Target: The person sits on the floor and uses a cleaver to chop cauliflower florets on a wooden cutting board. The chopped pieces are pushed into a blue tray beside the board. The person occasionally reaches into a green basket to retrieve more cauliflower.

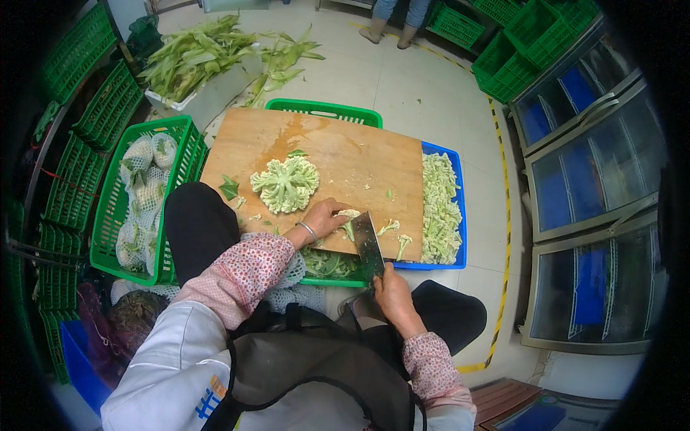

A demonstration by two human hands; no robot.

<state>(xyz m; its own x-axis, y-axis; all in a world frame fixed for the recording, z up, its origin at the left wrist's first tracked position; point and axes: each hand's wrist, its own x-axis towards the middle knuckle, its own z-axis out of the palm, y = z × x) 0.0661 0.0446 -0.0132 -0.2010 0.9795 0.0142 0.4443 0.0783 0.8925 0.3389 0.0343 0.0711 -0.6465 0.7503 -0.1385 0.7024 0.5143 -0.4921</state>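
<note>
My right hand [395, 293] grips the handle of a cleaver [368, 240], whose broad blade lies over the near edge of a wooden cutting board [345, 156]. Just left of the blade, my left hand [322, 218] pinches a cauliflower floret [349, 222] against the board. A larger piece of cauliflower [287, 184], stalk side up, rests to the left of that hand. Two small cut florets [396, 234] lie right of the blade. A blue crate [443, 210] filled with cut florets stands under the board's right side.
A green crate [186, 145] at left holds cauliflowers in foam netting [146, 188]. Leafy trimmings [331, 264] fill another green crate below the board. Corn husks [199, 56] heap over a white foam box [215, 97]. Glass-door refrigerators [595, 167] line the right. A person's legs [399, 16] appear at the top.
</note>
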